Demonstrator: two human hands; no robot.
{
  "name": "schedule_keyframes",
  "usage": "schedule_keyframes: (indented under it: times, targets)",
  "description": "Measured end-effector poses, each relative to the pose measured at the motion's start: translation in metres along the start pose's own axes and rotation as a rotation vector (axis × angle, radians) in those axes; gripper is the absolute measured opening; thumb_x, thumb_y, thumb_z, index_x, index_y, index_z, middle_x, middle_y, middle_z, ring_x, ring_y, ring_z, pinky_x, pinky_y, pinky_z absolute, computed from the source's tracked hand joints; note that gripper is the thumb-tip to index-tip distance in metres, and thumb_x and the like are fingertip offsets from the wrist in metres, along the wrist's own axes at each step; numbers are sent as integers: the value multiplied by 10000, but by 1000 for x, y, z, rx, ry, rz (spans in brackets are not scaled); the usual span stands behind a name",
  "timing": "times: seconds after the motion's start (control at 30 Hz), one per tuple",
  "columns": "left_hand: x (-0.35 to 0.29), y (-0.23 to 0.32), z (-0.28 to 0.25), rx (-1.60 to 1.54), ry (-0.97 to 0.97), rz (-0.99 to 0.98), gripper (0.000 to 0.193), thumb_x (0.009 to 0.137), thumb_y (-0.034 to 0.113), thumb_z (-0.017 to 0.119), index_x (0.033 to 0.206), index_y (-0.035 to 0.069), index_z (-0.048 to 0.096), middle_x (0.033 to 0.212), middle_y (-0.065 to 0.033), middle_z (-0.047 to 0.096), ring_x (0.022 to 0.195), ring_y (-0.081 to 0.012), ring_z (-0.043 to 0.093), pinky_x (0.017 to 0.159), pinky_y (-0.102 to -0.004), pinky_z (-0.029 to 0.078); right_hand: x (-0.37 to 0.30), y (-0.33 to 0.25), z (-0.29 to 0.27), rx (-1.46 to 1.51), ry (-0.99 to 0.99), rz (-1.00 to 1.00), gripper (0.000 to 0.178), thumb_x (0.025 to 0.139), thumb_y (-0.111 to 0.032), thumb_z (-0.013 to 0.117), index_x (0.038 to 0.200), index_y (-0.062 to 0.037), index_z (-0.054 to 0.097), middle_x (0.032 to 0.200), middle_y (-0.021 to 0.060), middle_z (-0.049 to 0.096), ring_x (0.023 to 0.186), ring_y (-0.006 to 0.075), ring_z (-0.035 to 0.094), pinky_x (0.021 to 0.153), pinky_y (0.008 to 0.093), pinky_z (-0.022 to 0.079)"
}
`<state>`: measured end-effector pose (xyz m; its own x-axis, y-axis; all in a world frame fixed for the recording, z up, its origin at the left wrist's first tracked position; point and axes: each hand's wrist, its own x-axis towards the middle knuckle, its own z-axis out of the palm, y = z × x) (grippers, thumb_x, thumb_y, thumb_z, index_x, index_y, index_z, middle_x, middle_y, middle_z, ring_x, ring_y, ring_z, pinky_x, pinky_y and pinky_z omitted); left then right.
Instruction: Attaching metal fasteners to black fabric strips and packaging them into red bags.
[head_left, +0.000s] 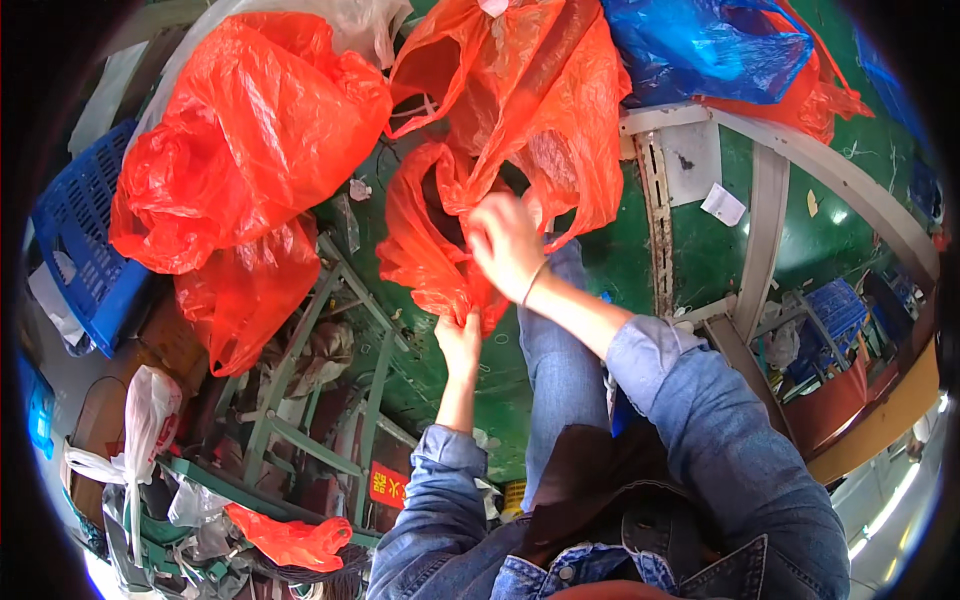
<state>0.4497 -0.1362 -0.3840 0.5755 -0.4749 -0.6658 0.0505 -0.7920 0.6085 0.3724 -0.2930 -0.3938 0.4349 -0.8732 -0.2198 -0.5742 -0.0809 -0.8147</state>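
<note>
In front of me a red plastic bag point(420, 235) hangs with its handle loops spread and its film bunched. My left hand point(460, 343) is closed on its gathered lower part, thumb pressed against the film. Higher up and to the right, my right hand point(503, 243) is closed on the bunched film; its fingers are slightly blurred. Above it, larger orange-red bag film point(540, 90) with open handles reaches the far edge of the view. Whether it is joined to the bag in my hands, I cannot tell.
A stuffed red bag point(255, 140) sits at the far left beside a blue crate point(85, 240). A blue bag point(705, 50) lies at the far right above a metal frame point(765, 230). At left stands a green metal rack point(310, 445). The green floor point(640, 250) carries scraps.
</note>
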Motion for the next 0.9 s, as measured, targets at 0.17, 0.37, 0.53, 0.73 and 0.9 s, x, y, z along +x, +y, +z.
schedule_keyframes:
  times: [0.17, 0.37, 0.53, 0.73, 0.9]
  targets:
    - [-30, 52, -47, 1180, -210, 253, 557, 700, 477, 647, 1058, 54, 591, 1111, -139, 559, 1058, -348, 473, 867, -455, 389, 44, 97, 38, 461, 184, 1018, 799, 605, -318, 779, 1188, 60, 384, 1235, 238, 426, 1146, 342, 424, 967, 394, 327]
    - [46, 137, -50, 815, -70, 701, 290, 723, 69, 654, 1007, 48, 603, 1181, -166, 516, 1059, -337, 505, 897, -407, 413, 87, 144, 71, 500, 456, 1319, 819, 597, -356, 797, 1195, 61, 425, 1219, 190, 480, 1090, 275, 485, 918, 358, 391]
    - [178, 157, 46, 1358, -245, 966, 227, 756, 203, 609, 947, 83, 630, 1358, -169, 339, 1293, -373, 228, 986, -549, 276, 110, 220, 25, 791, 306, 938, 354, 768, -214, 649, 1064, -37, 574, 936, 68, 612, 840, 185, 561, 781, 309, 450]
    - [240, 185, 52, 849, -9, 1069, 336, 779, 129, 546, 1092, 9, 524, 908, -191, 541, 836, -336, 564, 700, -403, 482, 170, 201, -149, -369, 180, 359, 311, 756, -112, 531, 1047, -8, 567, 976, 93, 624, 858, 157, 585, 773, 302, 460]
    - [220, 280, 48, 52, -52, 996, 290, 817, -21, 491, 1102, -37, 545, 860, -87, 545, 739, -186, 544, 673, -261, 444, 196, 215, -240, -212, 535, 237, 513, 663, -230, 776, 1024, 43, 532, 981, 114, 620, 875, 180, 589, 782, 310, 464]
